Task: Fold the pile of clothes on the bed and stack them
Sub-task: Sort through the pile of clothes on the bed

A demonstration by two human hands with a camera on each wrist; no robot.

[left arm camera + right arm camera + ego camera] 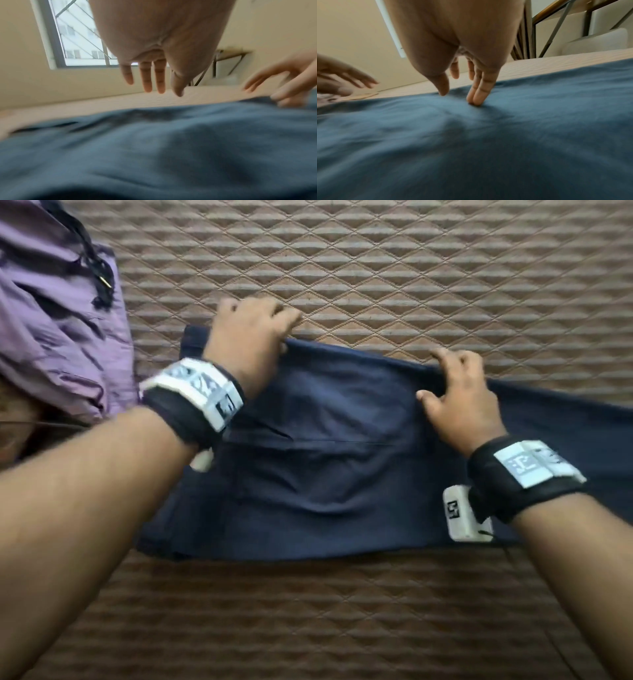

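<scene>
On bed [411,268] | hands loose over navy garment [325,457] (right end cropped)

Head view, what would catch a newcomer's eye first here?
A navy garment lies spread flat across the middle of the brown quilted bed. Both hands sit at its far edge: the left hand over the left part, the right hand with fingertips pressing the cloth. A crumpled purple garment sits at the upper left.

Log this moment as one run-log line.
phase: smoothing | left hand: open, far edge | right hand: open, pressing dark blue cotton garment | purple crumpled garment: unfolded
</scene>
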